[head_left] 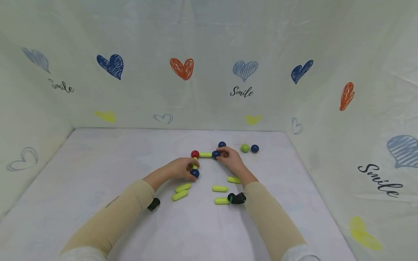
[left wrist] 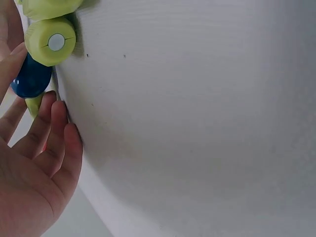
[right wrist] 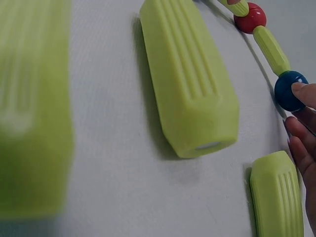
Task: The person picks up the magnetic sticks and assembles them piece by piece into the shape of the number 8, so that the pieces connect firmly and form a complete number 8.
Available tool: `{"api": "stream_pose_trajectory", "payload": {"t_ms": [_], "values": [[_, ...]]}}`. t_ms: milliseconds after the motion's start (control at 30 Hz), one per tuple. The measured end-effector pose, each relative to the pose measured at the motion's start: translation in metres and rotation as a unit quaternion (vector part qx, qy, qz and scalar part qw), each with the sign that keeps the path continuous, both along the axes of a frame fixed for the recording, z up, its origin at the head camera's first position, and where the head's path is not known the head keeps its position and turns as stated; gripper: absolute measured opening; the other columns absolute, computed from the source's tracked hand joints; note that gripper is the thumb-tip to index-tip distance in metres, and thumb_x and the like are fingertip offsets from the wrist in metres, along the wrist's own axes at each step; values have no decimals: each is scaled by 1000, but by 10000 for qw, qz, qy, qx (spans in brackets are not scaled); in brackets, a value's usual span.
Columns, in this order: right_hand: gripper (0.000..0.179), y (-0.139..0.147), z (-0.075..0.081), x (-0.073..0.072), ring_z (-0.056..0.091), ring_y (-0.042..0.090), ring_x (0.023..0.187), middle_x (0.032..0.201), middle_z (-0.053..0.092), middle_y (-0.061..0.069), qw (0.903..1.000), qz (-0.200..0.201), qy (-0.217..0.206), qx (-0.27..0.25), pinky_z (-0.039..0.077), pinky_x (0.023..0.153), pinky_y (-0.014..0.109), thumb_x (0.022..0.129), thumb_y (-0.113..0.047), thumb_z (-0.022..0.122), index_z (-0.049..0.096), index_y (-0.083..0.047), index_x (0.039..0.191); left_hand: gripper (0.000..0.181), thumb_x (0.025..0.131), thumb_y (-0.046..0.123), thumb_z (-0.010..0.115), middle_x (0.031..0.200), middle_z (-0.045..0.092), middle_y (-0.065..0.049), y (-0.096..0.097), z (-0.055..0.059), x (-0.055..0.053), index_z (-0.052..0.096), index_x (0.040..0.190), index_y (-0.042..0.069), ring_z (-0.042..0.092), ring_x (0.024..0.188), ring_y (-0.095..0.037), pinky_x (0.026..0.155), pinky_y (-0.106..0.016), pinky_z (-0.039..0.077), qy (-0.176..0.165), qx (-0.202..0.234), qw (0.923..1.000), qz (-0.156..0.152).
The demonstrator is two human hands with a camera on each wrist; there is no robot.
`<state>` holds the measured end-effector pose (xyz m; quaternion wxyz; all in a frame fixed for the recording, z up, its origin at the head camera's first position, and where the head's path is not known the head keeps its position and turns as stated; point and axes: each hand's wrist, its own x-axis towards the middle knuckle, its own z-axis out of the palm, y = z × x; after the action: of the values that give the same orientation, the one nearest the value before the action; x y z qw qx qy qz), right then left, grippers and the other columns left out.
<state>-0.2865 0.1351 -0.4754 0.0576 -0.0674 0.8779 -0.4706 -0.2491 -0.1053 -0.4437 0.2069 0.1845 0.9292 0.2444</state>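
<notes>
A red ball (head_left: 195,154) joins two yellow-green ribbed rods in a corner shape. One rod (head_left: 205,155) runs right to a blue ball (head_left: 216,154), which my right hand (head_left: 232,160) pinches between thumb and fingers. The other rod (head_left: 195,166) comes toward me and ends in a second blue ball (head_left: 194,173). My left hand (head_left: 180,169) holds that end, thumb against the ball and fingers around the rod's far side. In the left wrist view the thumb presses this blue ball (left wrist: 32,79). The right wrist view shows the right thumb on its blue ball (right wrist: 285,94).
Two loose rods (head_left: 180,195) lie near my left forearm. Several more, including one rod (head_left: 220,189), lie by my right forearm. Behind my right hand sits a blue ball (head_left: 222,144). Further right are a green ball (head_left: 245,148) and another blue ball (head_left: 255,148). A patterned curtain (head_left: 209,98) stands behind the table.
</notes>
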Motion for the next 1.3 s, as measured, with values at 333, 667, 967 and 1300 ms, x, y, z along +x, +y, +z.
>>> {"api": "stream_pose_trajectory", "payload": {"t_ms": [333,667,967,1300], "values": [[33,-10,-1,-3,57,20,100,120,62,4,9998,96,66,163,49,87,37,91,-15,70,64,-14,124,48,78,24,84,95,57,1,-7,0,3,63,121,19,53,89,-18,81,-32,49,-5,-51,9998,209],[33,-18,1,-3,57,19,97,116,63,4,9991,228,144,313,50,83,35,92,-15,70,64,-14,124,52,78,24,84,102,59,-2,-18,2,6,61,125,18,54,91,-20,82,-33,50,29,90,9992,383],[31,-11,12,1,59,19,98,111,62,1,9988,379,139,291,53,77,33,92,-17,69,64,-16,122,79,74,25,87,122,54,-12,-37,1,7,46,140,13,54,103,-27,88,-42,49,234,583,9964,564],[27,6,19,16,58,18,101,117,63,0,9971,598,367,289,51,86,35,92,-17,69,66,-12,119,96,73,29,88,143,38,-19,-39,-4,4,32,150,19,48,114,-33,95,-47,47,128,873,9922,881]]}}
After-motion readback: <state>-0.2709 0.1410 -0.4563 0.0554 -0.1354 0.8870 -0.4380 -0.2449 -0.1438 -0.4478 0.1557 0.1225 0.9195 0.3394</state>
